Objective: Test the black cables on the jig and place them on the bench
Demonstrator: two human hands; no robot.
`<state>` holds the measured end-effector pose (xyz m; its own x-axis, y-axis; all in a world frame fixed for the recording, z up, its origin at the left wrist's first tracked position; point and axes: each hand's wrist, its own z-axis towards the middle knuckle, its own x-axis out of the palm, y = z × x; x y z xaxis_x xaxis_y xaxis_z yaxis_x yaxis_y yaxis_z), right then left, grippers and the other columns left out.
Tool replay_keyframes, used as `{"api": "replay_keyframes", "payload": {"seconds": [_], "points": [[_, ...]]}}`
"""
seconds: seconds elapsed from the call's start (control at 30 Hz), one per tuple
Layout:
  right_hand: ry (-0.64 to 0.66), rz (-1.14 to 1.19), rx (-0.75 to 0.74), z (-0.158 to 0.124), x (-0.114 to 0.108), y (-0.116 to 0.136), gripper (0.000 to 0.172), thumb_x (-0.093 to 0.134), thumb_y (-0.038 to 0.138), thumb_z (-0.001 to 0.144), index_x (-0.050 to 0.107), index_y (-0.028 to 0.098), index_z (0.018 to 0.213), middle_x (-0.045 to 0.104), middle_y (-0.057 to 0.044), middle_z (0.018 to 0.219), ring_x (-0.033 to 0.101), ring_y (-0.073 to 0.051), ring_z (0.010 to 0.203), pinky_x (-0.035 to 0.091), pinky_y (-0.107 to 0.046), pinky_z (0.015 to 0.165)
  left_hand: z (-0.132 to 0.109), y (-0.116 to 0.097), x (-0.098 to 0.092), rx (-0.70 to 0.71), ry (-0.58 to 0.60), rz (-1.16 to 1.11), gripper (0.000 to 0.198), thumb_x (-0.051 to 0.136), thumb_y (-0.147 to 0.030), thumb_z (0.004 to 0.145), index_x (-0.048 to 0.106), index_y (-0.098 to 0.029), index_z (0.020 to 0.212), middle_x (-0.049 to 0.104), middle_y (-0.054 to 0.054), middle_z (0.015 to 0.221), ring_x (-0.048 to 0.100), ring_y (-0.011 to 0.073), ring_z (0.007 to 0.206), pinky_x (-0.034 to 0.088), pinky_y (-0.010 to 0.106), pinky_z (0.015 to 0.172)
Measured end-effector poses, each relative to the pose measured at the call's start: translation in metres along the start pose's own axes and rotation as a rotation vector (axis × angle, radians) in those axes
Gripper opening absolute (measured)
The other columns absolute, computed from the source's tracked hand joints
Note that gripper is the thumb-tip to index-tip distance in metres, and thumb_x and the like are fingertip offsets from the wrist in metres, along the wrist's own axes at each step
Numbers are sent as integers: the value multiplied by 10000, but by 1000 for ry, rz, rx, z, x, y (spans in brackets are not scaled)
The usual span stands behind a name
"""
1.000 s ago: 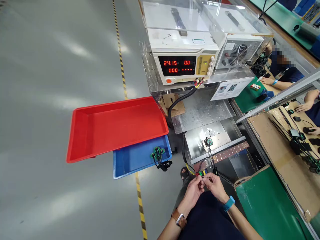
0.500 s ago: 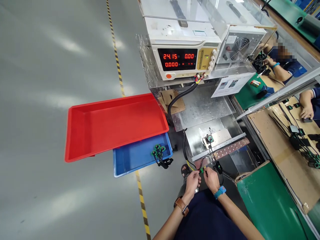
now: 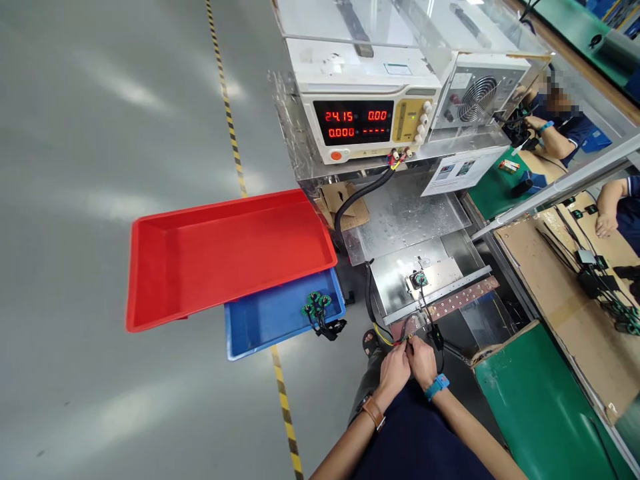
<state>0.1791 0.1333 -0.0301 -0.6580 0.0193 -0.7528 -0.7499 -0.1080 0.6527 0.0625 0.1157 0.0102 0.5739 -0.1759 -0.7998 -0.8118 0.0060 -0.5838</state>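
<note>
My left hand [image 3: 393, 371] and my right hand [image 3: 423, 361] are pressed together at the front edge of a metal fixture plate [image 3: 395, 280], both pinching a small bundle of coloured wires with a connector [image 3: 406, 339]. A thin black lead runs from the wires up to a small round green part [image 3: 419, 279] seated on the plate. What lies between my fingertips is mostly hidden. A brown watch is on my left wrist, a blue band on my right.
A red tray [image 3: 150, 267] rests over a blue tray [image 3: 250, 327] holding several green parts with black leads [image 3: 317, 308]. A power supply [image 3: 360, 123] reads 24.15. A green mat [image 3: 540, 413] lies at right. Other people's arms [image 3: 550, 130] work at the far bench.
My hands have closed tighter together on the wires and sunk slightly lower in view. The view shifted a little; the supply reading stays at 24.15.
</note>
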Motion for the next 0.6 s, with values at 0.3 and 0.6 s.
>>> {"api": "replay_keyframes", "payload": {"seconds": [0.3,0.6], "points": [[-34,129,-7,2,8,-6,170,425,226,964,549,136,890,596,-40,848,478,-143,728,262,-303,691,6,-1,-5,-19,65,16,496,352,-139,965,568,-85,1408,593,112,1343,567,269,1242,415,355,1066],[-88,160,30,13,28,6,60,474,137,854,529,120,838,608,-61,838,411,-132,693,205,-332,670,25,24,-15,31,165,59,505,330,-95,965,560,-65,1414,610,149,1301,570,252,1225,391,297,1032]]}}
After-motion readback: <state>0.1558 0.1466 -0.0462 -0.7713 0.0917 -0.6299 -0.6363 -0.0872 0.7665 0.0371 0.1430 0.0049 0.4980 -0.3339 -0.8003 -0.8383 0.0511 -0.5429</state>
